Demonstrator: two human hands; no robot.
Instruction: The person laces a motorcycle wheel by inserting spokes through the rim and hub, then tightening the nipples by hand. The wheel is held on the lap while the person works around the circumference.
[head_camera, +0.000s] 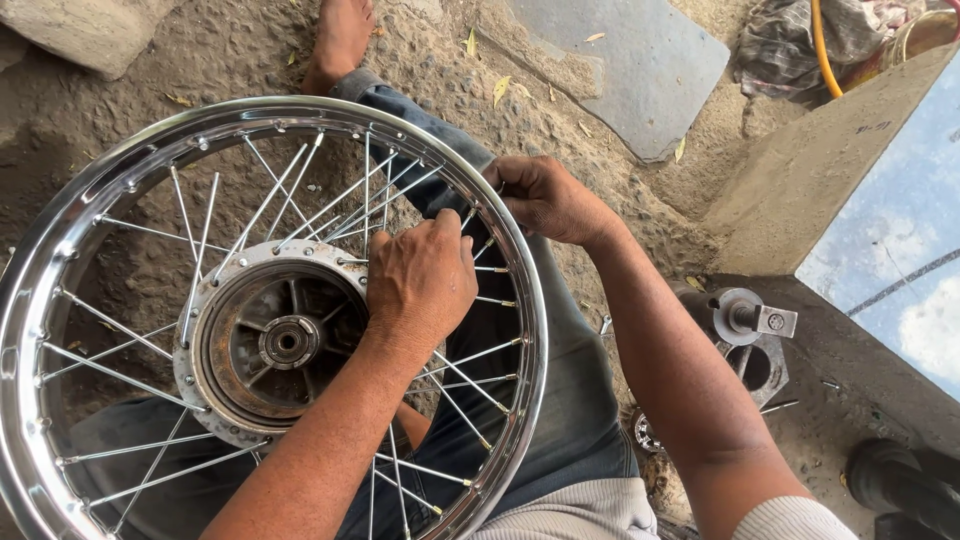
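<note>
A chrome wheel rim (60, 230) with thin steel spokes (470, 355) and a rusty round hub (285, 340) lies across a lap. The left hand (420, 280) pinches spokes at centre; the right hand (545, 200) grips the rim's far-right edge, above gritty ground (560, 90).

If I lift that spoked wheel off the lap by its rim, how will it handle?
The wheel probably feels heavy at the centre: a thick metal hub sits there. The polished chrome rim looks slick, so a grip may slip. Set on edge it would likely roll. The thin spokes may flex; the left hand and right hand work at them.
</note>
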